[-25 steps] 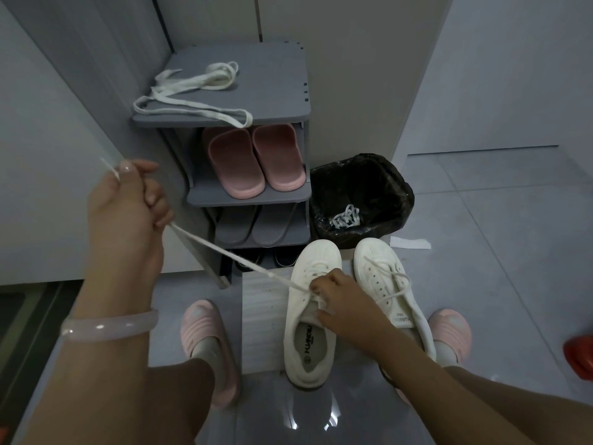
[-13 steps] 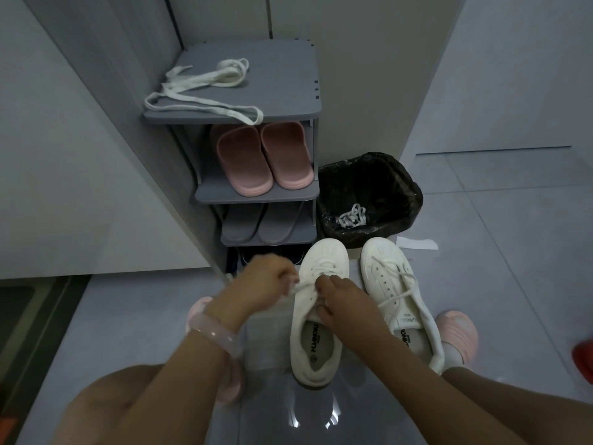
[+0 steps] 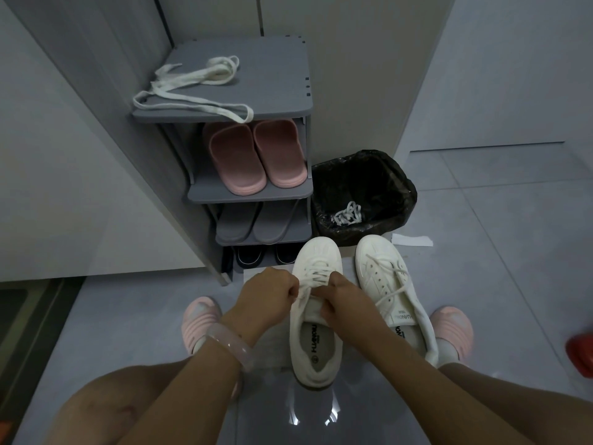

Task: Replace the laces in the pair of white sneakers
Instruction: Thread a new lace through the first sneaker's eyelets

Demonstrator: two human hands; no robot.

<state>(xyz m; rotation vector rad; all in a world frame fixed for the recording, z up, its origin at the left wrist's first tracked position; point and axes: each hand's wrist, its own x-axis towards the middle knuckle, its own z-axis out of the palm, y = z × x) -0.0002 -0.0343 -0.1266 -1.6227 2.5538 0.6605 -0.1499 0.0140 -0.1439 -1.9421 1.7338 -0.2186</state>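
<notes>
Two white sneakers stand side by side on the floor, toes away from me. The left sneaker (image 3: 316, 342) has a white lace (image 3: 316, 274) threaded through its front eyelets. My left hand (image 3: 268, 298) pinches that lace at the shoe's left side. My right hand (image 3: 345, 300) has its fingers curled over the tongue, holding the lace there. The right sneaker (image 3: 388, 284) lies laced, with loose ends trailing. Another white lace (image 3: 192, 91) lies on top of the grey shoe rack (image 3: 279, 101).
The rack holds pink slippers (image 3: 253, 159), grey slippers (image 3: 253, 224) and dark shoes below. A black-lined bin (image 3: 365, 191) with an old lace stands behind the sneakers. My feet wear pink slippers (image 3: 199, 322). A white paper scrap (image 3: 412, 240) and a red object (image 3: 580, 351) lie right.
My left hand, which held the lace stretched far up to the left, has come down to the left sneaker's eyelets. The right hand stayed on the shoe.
</notes>
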